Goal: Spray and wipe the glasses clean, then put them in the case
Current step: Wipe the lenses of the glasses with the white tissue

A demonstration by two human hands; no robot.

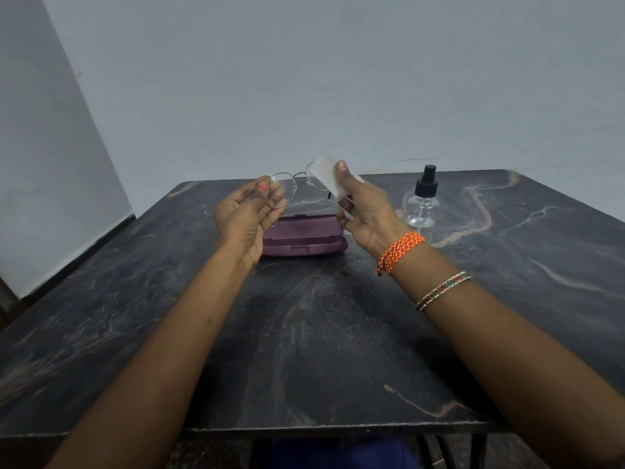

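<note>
Thin metal-framed glasses (295,184) are held up above the table. My left hand (247,214) pinches the left lens rim between thumb and fingers. My right hand (363,211) presses a white wiping cloth (326,177) around the right lens, thumb on top. Below the hands a purple glasses case (304,236) lies shut on the dark marble table (304,333). A clear spray bottle (421,201) with a black pump top stands upright to the right of the case.
The table's far edge meets a pale wall. Black table legs (449,448) show under the near edge. An orange thread band and a beaded bangle circle my right wrist.
</note>
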